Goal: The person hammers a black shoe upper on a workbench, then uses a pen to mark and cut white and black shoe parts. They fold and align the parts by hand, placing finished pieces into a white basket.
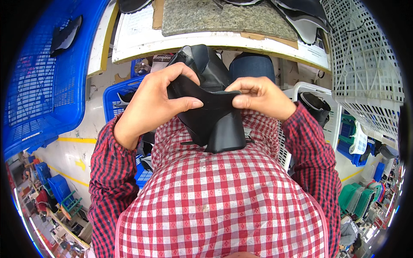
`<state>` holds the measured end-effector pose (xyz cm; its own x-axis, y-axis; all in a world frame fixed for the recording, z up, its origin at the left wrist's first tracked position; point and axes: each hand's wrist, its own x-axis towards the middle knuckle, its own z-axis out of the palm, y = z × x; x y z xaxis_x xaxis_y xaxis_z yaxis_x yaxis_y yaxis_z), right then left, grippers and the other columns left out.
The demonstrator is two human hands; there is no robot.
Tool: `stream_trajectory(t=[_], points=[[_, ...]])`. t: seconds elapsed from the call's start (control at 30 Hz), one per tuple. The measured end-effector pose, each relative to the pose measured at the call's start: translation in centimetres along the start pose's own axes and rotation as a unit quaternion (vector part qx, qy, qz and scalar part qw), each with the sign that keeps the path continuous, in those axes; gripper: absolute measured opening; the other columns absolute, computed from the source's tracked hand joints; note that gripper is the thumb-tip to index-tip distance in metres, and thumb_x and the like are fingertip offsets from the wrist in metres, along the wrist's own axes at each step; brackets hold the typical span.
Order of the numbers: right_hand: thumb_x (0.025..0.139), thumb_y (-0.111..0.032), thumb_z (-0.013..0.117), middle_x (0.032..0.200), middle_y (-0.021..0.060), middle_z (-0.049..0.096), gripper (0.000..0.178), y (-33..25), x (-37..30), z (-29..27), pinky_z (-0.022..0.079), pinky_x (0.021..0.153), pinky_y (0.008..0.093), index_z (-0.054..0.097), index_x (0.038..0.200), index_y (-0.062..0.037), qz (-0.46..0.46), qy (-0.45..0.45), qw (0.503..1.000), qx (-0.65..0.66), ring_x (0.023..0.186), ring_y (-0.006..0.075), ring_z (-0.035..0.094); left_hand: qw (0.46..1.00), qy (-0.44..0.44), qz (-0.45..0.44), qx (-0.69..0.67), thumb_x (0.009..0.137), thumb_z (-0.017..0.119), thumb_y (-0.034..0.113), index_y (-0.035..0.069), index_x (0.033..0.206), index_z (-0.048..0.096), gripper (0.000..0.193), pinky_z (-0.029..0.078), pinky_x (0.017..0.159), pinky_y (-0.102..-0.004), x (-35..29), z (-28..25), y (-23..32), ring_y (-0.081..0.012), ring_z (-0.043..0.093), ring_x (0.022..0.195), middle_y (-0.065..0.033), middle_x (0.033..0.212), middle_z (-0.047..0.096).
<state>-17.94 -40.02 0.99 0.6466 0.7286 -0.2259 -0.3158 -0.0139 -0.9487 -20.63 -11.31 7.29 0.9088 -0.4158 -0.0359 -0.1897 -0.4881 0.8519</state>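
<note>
A black leather shoe upper (214,112) is held up over my lap, its lower part resting against my red checked apron (215,185). My left hand (157,96) grips its left edge, with the thumb pressed on the near face and the fingers curled behind. At the top right edge, my right hand (263,97) pinches the rim between thumb and fingers. The upper's far part has a greyish patch and folds away from me. What lies behind the material at my left fingertips is hidden.
Ahead is a white worktable (137,41) with a speckled stone slab (215,17) and black shoe pieces (303,21). Blue crates (71,96) stand at left. A white plastic basket (365,69) rises at right, near a lower white crate (297,92) holding black pieces.
</note>
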Motion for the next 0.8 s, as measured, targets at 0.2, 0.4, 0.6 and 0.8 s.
stream_trajectory(t=[0.2, 0.4, 0.6, 0.8], points=[[0.101, -0.027, 0.069, 0.096, 0.0048, 0.076, 0.028, -3.1, 2.8, -1.4, 0.054, 0.084, 0.0282, 0.077, 0.109, -0.001, -0.073, -0.058, 0.969, -0.23, 0.091, 0.0101, 0.068, 0.999, 0.013, 0.047, -0.014, 0.074, 0.086, -0.001, 0.003, 0.089, 0.066, 0.025, 0.046, 0.081, -0.0273, 0.6, 0.3, 0.4, -0.0118, 0.058, 0.087, -0.0011, 0.088, 0.061], [0.096, -0.027, 0.073, 0.089, 0.0068, 0.077, 0.024, -5.1, 4.6, -1.1, 0.055, 0.077, 0.0315, 0.078, 0.105, -0.0046, -0.123, -0.117, 0.921, -0.351, 0.082, 0.0159, 0.072, 0.996, 0.022, 0.076, -0.036, 0.071, 0.086, -0.003, 0.004, 0.081, 0.064, 0.026, 0.042, 0.078, -0.029, 0.5, 0.8, -0.3, -0.0149, 0.054, 0.083, -0.0016, 0.084, 0.058], [0.095, -0.023, 0.073, 0.08, 0.0086, 0.074, 0.021, -5.2, 4.8, -1.0, 0.054, 0.07, 0.0312, 0.077, 0.099, -0.0034, -0.132, -0.109, 0.922, -0.348, 0.072, 0.017, 0.069, 0.995, 0.022, 0.08, -0.06, 0.069, 0.086, -0.005, 0.004, 0.079, 0.062, 0.028, 0.041, 0.076, -0.0293, 0.8, 1.0, -0.6, -0.0151, 0.053, 0.081, -0.0016, 0.083, 0.056], [0.089, -0.015, 0.074, 0.068, 0.0085, 0.066, 0.011, -3.7, 4.0, -0.1, 0.05, 0.059, 0.0303, 0.074, 0.088, -0.0038, -0.172, -0.011, 0.912, -0.372, 0.059, 0.0171, 0.063, 0.998, 0.035, 0.03, -0.039, 0.071, 0.085, -0.004, 0.003, 0.083, 0.063, 0.027, 0.044, 0.078, -0.0283, 0.8, 1.2, -0.5, -0.0139, 0.055, 0.084, -0.0014, 0.085, 0.057]])
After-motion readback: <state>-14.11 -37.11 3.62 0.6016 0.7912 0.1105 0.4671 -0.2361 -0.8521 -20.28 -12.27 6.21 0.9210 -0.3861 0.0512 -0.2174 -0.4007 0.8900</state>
